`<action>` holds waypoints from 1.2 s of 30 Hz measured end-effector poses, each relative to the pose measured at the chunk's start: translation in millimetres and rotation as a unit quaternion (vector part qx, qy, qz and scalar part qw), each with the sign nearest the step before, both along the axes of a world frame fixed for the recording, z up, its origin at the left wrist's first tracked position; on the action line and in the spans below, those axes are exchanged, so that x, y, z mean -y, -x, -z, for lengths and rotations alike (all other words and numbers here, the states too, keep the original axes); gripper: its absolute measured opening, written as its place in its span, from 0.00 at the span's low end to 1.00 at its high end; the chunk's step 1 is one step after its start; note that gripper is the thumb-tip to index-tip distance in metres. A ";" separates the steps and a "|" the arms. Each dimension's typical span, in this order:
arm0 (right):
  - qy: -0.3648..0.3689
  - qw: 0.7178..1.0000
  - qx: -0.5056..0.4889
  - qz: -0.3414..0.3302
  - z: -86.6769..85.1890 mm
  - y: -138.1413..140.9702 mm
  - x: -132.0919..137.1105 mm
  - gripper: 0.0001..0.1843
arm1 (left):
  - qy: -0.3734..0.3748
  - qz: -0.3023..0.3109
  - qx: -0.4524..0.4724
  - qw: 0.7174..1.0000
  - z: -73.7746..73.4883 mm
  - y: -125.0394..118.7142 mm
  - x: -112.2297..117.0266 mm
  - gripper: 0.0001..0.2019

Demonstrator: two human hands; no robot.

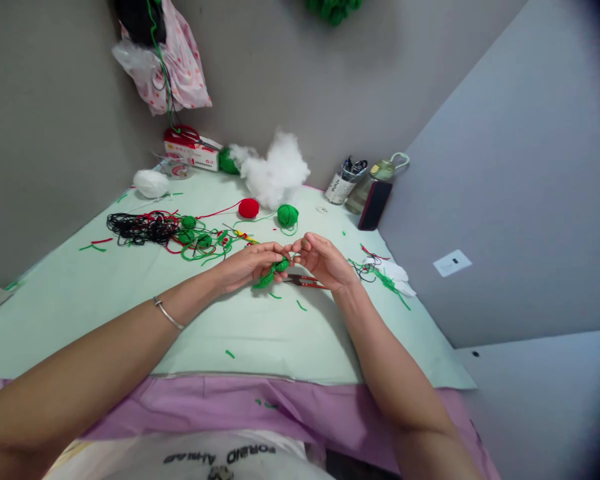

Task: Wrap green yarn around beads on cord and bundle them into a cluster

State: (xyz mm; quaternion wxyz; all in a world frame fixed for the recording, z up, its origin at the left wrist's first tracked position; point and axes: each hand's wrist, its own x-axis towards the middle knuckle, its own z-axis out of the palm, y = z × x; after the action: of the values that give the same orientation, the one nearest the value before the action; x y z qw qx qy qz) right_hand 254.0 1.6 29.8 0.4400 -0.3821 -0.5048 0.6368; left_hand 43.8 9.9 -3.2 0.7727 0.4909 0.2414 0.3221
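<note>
- Sprawling at about ten o'clock from the green yarn piece (266,279), here's the black yarn (141,229), loose on the pale table cover (325,347), small green wads (189,222) along its right side.
- Now the left hand (246,264): fingers nearly closed, thumb and fingertips pinching the green yarn piece, which sits just above the cover. Red ball (249,209) between eleven and twelve o'clock.
- Centre of the action, and it looks like close fingertip work on that piece, the left hand steadying, the right doing the fine part.
- Straight up at twelve, white stuffing (276,172); just past twelve and nearer, a green ball (287,215).
- Over to the right hand (326,259) at about two o'clock: fingers curled, tips drawn close together beside the piece. Is a strand in there? Too small, I can't tell!
- Beneath it, near three o'clock, red-handled snips (310,283) lie on the cover.
- From here, I'd judge, the next move calls for a firm left pinch and light, exact right fingertips.
- Far right: phone (376,205) at two, green scraps (393,285) at three.
</note>
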 end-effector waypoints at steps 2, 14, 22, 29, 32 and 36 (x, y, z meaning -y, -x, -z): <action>0.017 0.999 -0.028 0.012 1.4 6.5 -0.4 0.24 | -0.011 0.017 -0.004 1.000 -0.2 -0.9 1.3 0.12; -0.059 0.983 0.175 0.017 2.7 -19.7 -9.7 0.17 | -0.006 -0.021 -0.010 1.000 -2.4 5.8 -3.7 0.13; -0.127 0.781 0.601 -0.114 -10.5 -31.7 4.9 0.07 | 0.010 -0.127 0.014 0.992 0.8 8.7 -13.8 0.15; -0.164 0.871 0.449 -0.117 -5.3 -36.5 -2.2 0.08 | -0.109 -0.166 -0.064 0.978 5.5 6.7 -10.7 0.23; -0.130 0.922 0.353 -0.097 -8.1 -38.0 -3.0 0.13 | -0.152 -0.174 -0.080 0.970 6.5 5.1 -9.2 0.24; -0.139 0.930 0.331 -0.081 -13.8 -30.2 1.3 0.19 | -0.188 -0.179 -0.088 0.962 4.8 4.4 -7.2 0.24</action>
State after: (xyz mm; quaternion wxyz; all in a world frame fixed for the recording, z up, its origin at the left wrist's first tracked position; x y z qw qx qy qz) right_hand 284.2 0.3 43.7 0.2438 -0.4644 -0.7342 0.4311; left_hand 39.4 17.1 -8.0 0.5722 0.6022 0.3275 0.4502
